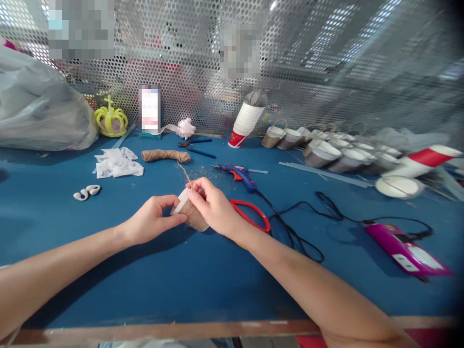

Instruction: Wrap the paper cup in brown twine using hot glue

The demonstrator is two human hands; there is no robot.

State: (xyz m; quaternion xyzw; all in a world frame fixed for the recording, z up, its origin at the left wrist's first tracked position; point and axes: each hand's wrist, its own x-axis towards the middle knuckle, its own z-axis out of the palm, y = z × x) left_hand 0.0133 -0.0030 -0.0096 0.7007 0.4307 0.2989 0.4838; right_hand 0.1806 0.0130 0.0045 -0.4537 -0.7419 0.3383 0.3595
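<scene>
A paper cup (197, 218) wrapped in brown twine lies tilted between my hands over the blue table, part of its white wall still showing. My left hand (154, 218) grips the cup's white side between thumb and fingers. With thumb and forefinger pinched, my right hand (210, 200) holds the twine (184, 173) against the cup. That strand runs back to a twine skein (165, 155) lying beyond. Just right of my hands are a blue glue gun (239, 175) and red-handled scissors (259, 212), partly hidden by my right forearm.
A purple power strip (406, 249) and black cable lie at right. Several twine-covered cups (326, 152) and stacked paper cups (246, 121) stand behind. Pliers (197, 148), white scraps (119, 163), a yellow crown (110, 121) and a plastic bag (39, 106) line the back and left.
</scene>
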